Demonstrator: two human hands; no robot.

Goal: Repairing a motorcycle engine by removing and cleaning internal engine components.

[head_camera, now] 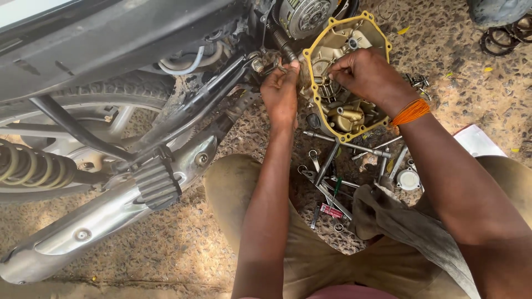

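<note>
Gripping the engine cover [342, 83], the left hand [281, 94] and right hand [368, 75] fingers pinch it.

Bright daylight, mostly sharp from where I sit.
I see soft shade under the motorcycle [111, 50], glare on its chrome exhaust [100, 216], and slight blur at my near forearms and frame edges.

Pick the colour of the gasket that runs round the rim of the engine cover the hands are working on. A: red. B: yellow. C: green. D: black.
B: a yellow gasket follows the whole edge of the engine cover, which the right hand reaches into from the right while the left hand grips at its left edge beside the motorcycle.
</note>
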